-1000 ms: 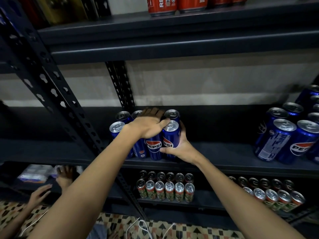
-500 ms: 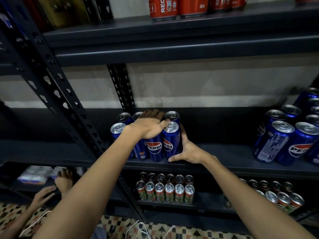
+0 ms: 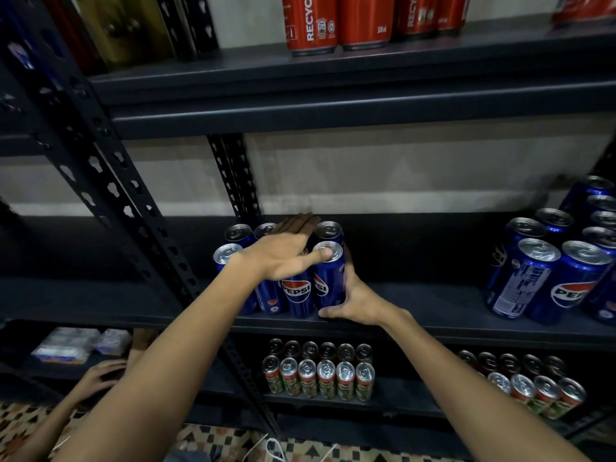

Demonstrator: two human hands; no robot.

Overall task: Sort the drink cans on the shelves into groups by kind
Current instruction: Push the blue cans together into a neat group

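A cluster of blue Pepsi cans (image 3: 297,288) is seen standing upright on the middle shelf (image 3: 416,315) of a dark metal rack, pressed between two bare hands. The left hand (image 3: 283,253) is laid flat across the can tops, fingers straight and together, thumb extended onto the lid of the front right can (image 3: 328,278). The right hand (image 3: 356,296) is set against that can's right side, thumb stretched along its base at the shelf edge; its other fingers are hidden behind the can, so their curl cannot be told. A second group of blue Pepsi cans (image 3: 546,275) is stood well apart at the shelf's right end. Red cans (image 3: 340,21) are lined on the shelf above, and red-and-green cans (image 3: 318,375) are ranked in rows on the shelf below.
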